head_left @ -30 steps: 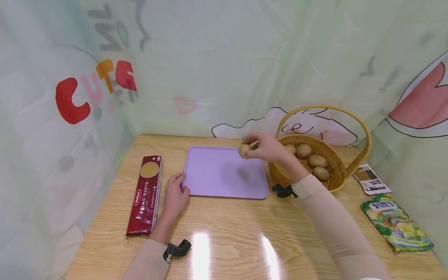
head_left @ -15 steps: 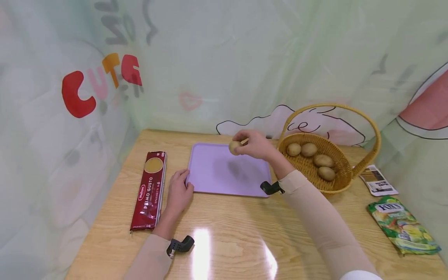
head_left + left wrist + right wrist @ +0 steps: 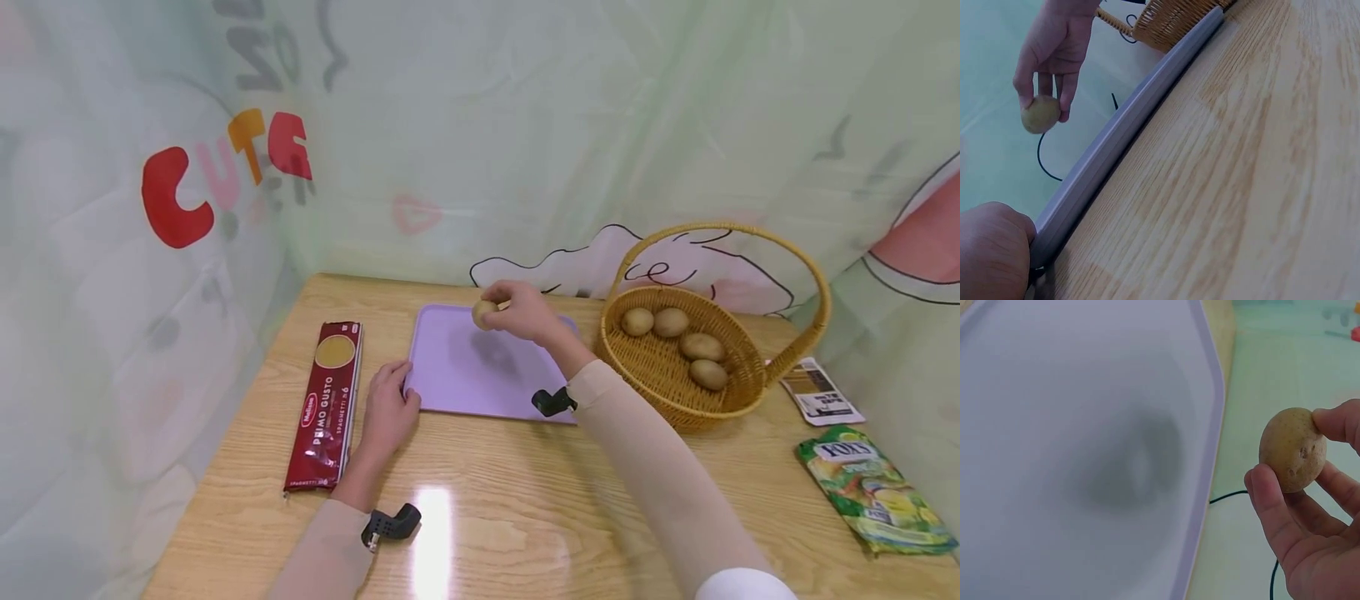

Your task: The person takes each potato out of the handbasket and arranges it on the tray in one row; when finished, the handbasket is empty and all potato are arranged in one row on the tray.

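Spaghetti pack point(image 3: 326, 406) lies flat at the table's left. Left hand point(image 3: 390, 412) grips the near-left corner of the purple tray point(image 3: 480, 387), fingers curled on its rim. Right hand point(image 3: 521, 311) pinches a potato point(image 3: 483, 313) in its fingertips, above the tray's far part. Wicker basket point(image 3: 660, 383) just right of the tray holds four potatoes point(image 3: 678, 343). Snack bag point(image 3: 873, 490) far right.

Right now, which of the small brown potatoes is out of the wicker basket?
The small brown potato pinched in the right hand above the lilac tray; four others lie in the basket.

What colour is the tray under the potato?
Plain light purple tray, clearest in the head view.
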Available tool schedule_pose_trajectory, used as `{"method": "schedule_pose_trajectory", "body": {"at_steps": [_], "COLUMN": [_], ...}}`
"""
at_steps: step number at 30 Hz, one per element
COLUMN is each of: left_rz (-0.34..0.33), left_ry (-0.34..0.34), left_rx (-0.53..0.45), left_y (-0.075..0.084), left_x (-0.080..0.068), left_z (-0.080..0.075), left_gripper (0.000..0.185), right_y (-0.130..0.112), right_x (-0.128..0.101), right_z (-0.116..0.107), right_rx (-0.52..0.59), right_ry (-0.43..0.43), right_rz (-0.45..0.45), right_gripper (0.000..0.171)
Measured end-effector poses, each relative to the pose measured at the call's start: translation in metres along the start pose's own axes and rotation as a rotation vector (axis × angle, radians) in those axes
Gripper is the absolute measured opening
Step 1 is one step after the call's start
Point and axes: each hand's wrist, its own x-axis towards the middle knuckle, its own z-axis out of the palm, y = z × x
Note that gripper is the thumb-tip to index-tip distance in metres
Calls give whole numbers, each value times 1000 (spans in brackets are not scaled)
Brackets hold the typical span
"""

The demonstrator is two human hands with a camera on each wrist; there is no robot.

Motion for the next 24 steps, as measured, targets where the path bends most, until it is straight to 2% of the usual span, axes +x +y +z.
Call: {"method": "schedule_pose_trajectory", "body": {"at_steps": [9,15,24], "left_rz": [-3,-9,-15], "left_ry": [-2,-3,-10], "left_rx": [-13,-18,-10], "left_y": [0,1,0], "left_x": [1,2,3], "left_z": [-1,-2,0], "left_gripper": [44,44,46], "right_y": [3,5,6], "right_x": [12,19,30], "right_z": [22,37,61], "right_rx": [5,20,26], "right_ry": [38,46,117], "right_rz": [29,11,23], "right_gripper": [36,35,39]}}
